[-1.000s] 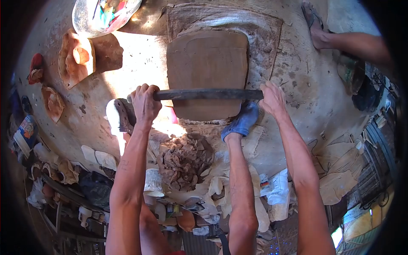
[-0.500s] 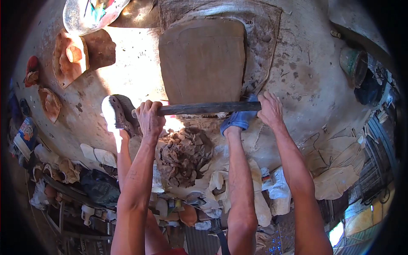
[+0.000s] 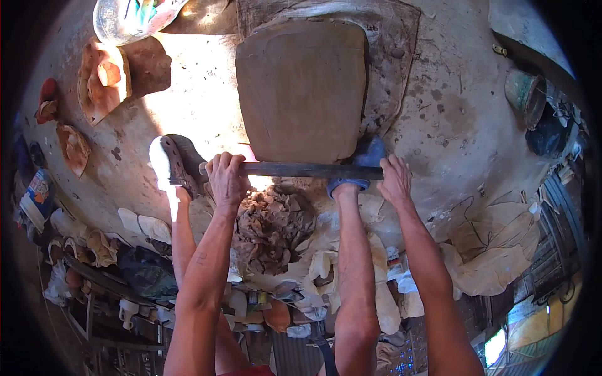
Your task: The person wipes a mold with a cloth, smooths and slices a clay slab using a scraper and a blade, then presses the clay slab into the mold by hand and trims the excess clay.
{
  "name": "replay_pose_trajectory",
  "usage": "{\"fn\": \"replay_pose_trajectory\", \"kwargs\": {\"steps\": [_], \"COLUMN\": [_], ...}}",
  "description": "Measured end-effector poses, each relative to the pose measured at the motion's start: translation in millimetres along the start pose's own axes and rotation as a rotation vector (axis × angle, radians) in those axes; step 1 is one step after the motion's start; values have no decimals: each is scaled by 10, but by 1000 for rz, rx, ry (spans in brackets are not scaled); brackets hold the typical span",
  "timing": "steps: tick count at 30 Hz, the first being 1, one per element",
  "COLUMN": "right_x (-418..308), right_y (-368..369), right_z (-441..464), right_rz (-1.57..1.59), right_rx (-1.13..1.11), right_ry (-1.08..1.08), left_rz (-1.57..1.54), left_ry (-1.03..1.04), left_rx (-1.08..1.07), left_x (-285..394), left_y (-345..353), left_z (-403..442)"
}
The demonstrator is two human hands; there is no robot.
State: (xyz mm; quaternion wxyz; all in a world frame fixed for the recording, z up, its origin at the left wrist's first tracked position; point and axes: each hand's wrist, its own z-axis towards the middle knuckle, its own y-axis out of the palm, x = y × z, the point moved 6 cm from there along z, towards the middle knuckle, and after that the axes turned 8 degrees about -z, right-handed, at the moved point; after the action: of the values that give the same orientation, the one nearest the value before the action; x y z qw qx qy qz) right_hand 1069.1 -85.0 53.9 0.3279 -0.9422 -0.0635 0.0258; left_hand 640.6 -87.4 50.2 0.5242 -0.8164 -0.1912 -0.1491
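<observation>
A long dark straight bar (image 3: pixel 313 170) lies crosswise in front of me, held at both ends. My left hand (image 3: pixel 226 180) has its fingers wrapped over the bar's left end. Around the right end my right hand (image 3: pixel 395 182) is closed. Just beyond the bar is a thick, smooth slab of brown clay (image 3: pixel 301 91), its near edge close to the bar. Whether the bar touches the slab I cannot tell. A heap of torn clay scraps (image 3: pixel 273 229) sits on the ground on my side of the bar, between my legs.
Under the slab's far side spreads a worn cloth (image 3: pixel 392 56). Curved reddish-brown pieces (image 3: pixel 103 81) and a translucent basin (image 3: pixel 125 28) are at upper left. A greenish bucket (image 3: pixel 525 99) lies at right. My clog-shod feet (image 3: pixel 175 160) flank the scraps; sheets (image 3: pixel 495 257) lie lower right.
Both hands have drawn the bar a short way toward me. The slab's near edge, previously behind the bar, now shows fully.
</observation>
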Motion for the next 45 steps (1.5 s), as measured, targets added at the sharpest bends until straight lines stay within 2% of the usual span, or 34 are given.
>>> {"fn": "replay_pose_trajectory", "kwargs": {"steps": [5, 8, 20, 21, 23, 25, 27, 29, 31, 33, 34, 35, 37, 38, 40, 41, 43, 45], "right_x": [-1, 11, 20, 22, 39, 44, 111, 203, 419, 514, 592, 689, 608, 576, 624, 646, 609, 455], "right_y": [333, 494, 487, 506, 537, 509, 537, 452, 464, 482, 500, 523, 416, 290, 170, 147, 57, -77], "right_z": [-201, -296, -402, -416, -416, -418, -603, -696, -898, -1027, -1097, -1155, -930, -723, -260, -56, 183, 276], "right_rz": [14, 22, 2, 7, -47, -32, -16, 44, 117, 189, 347, 503, 575, 564, 481, 411, 368, 316], "right_rx": [3, 34, 108, 109, 87, 101, 68, 145, 224, 306, 340, 374, 373, 455, 530, 525, 507, 500], "right_ry": [21, 43, 62, 63, -6, -33, -60, -28, 53, 144, 257, 368, 432, 506, 574, 568, 573, 567], "left_rz": [-8, 8, 20, 23, 84, -41, -12, 38, 51, -203, -226, -226, -968, -1202, -1617, -1614, -1836, -1927], "left_ry": [11, 58, 68, 62, -30, -56, -90, -128, -19, 8, -81, -76, -658, -870, -1184, -1187, -1319, -1286], "left_rx": [-57, 4, 51, 36, -129, -70, -85, -92, 163, 346, 313, 312, 286, 211, 312, 303, 459, 497], "left_x": [11, 49, 85, 64, -58, -62, 78, 302, 744, 918, 988, 1060, 830, 839, 875, 956, 1080, 1110], "left_y": [34, 33, 86, 108, 309, 376, 332, 39, -460, -766, -852, -796, -331, -44, 506, 632, 855, 947], "left_z": [-59, -82, -237, -314, -749, -1194, -1213, -1064, -691, -503, -420, -402, -471, -533, -652, -622, -575, -427]}}
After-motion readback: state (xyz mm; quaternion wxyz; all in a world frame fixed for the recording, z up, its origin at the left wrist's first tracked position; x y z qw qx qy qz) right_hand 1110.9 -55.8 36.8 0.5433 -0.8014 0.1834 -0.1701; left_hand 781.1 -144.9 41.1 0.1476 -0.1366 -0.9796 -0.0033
